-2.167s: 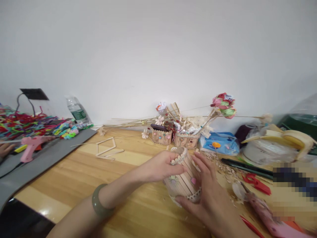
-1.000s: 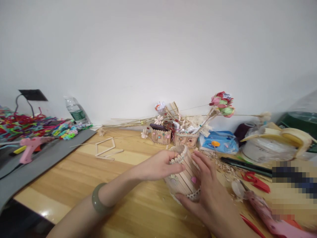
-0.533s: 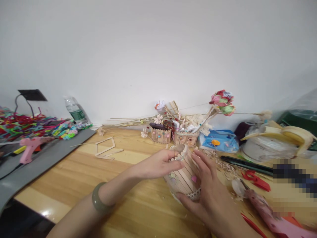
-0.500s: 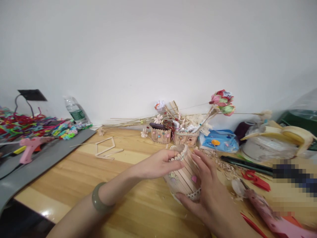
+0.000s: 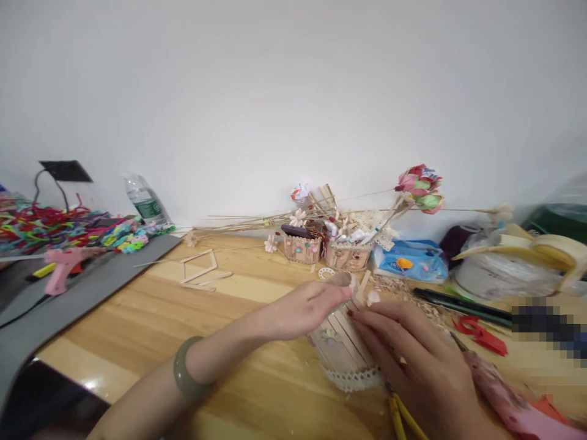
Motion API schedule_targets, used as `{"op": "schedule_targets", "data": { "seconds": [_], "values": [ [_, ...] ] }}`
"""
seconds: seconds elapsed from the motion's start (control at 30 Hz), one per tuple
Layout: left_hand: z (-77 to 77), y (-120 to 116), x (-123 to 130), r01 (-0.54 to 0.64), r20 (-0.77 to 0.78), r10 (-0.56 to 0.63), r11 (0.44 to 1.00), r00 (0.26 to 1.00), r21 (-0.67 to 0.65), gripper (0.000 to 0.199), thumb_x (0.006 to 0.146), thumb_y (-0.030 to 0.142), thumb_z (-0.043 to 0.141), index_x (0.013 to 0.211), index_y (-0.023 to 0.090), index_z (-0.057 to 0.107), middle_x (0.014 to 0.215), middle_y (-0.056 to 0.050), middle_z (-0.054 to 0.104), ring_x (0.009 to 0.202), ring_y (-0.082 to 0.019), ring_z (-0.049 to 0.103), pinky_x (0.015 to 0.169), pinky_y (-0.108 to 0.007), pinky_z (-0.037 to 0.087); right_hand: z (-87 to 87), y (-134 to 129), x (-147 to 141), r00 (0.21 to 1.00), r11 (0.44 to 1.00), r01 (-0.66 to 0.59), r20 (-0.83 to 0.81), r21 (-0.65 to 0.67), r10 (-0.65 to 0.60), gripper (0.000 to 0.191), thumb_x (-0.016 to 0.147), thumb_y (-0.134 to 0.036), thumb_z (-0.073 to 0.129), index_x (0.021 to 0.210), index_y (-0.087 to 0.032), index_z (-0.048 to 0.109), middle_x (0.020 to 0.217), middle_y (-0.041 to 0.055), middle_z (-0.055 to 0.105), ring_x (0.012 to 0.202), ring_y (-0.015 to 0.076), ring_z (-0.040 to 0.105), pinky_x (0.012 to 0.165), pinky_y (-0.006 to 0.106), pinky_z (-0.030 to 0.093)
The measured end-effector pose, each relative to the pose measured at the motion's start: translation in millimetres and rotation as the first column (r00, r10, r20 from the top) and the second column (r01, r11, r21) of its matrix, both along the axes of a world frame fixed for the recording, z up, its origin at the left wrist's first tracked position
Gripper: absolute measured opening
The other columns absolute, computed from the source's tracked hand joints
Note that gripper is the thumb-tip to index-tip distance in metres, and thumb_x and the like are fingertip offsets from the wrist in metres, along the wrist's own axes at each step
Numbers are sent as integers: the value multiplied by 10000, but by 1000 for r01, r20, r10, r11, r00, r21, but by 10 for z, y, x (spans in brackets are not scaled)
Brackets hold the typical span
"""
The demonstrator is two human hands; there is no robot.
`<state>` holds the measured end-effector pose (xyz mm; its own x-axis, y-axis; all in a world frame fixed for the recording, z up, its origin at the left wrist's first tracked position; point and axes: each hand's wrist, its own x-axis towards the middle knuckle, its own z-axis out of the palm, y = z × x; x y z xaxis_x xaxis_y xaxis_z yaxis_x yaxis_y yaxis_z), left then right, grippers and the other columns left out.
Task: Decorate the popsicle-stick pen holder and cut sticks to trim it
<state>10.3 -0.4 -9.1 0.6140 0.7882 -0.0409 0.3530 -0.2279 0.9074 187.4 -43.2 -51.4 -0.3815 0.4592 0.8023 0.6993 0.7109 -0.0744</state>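
A stick-covered pot (image 5: 346, 351) leans on the table, its mouth tipped away from me. White lace runs round its lower end, and a small pale flower sits on its side. My left hand (image 5: 302, 308) is wrapped over the rim, thumb outside, and grips it. Against the right side of the pot, my right hand (image 5: 413, 348) has its fingertips pinched together. A tiny dark red spot shows at those fingertips; what it is I cannot make out. Yellow handles of a tool (image 5: 401, 415) lie beneath the right hand.
Two decorated stick baskets (image 5: 302, 249) stand by the wall, near blue wipes (image 5: 410, 261). A pink glue gun (image 5: 509, 391) lies at lower right, another pink glue gun (image 5: 64, 267) at left. Joined craft sticks (image 5: 199, 269) and a water bottle (image 5: 144, 201) are left of centre.
My right hand has gone from spread around the pot to pinched fingertips against its side. The pot's lower lace shows more now, and the pink heart is hidden. My left hand still grips the rim.
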Motion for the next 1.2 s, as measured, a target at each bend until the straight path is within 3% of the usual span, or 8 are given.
{"op": "schedule_targets", "data": {
  "seconds": [0.2,0.43,0.67,0.97,1.2],
  "values": [
    [35,-43,10,40,-8,-40,999,999,-1,324,879,367,307,641,187,433,652,6,416,664,-145,424,674,-272,373,-26,20,77,994,1000,-2,108,13,0,133,893,-147,519,1018,-181,551,940,67,616,831,158,596,689,275,502],
    [35,-40,0,64,3,-64,998,998,0,317,871,381,287,674,186,442,690,-12,451,709,-160,445,714,-279,378,35,24,107,984,1000,6,178,12,-8,100,920,-184,480,993,-168,547,923,67,616,788,150,616,661,259,501],
    [33,-54,6,38,-37,-38,999,999,7,340,862,411,282,657,186,434,686,-23,459,733,-172,461,727,-291,390,97,12,94,970,1000,16,244,-10,-13,222,957,-213,373,992,-167,587,953,77,637,792,164,632,632,268,510],
    [14,-17,-17,64,6,-64,998,998,-11,343,881,401,282,651,188,421,681,0,437,701,-147,443,714,-277,393,133,15,85,1000,998,-7,-8,-61,7,114,921,-222,453,961,-206,559,864,40,648,777,141,642,671,224,523],
    [-10,-19,-16,46,-3,-46,999,999,19,328,881,382,285,675,186,449,698,-1,451,719,-148,435,716,-269,385,152,13,55,998,994,-63,-36,-93,59,98,907,-194,484,939,-218,574,839,35,623,768,135,614,628,219,518]
  ]
}}
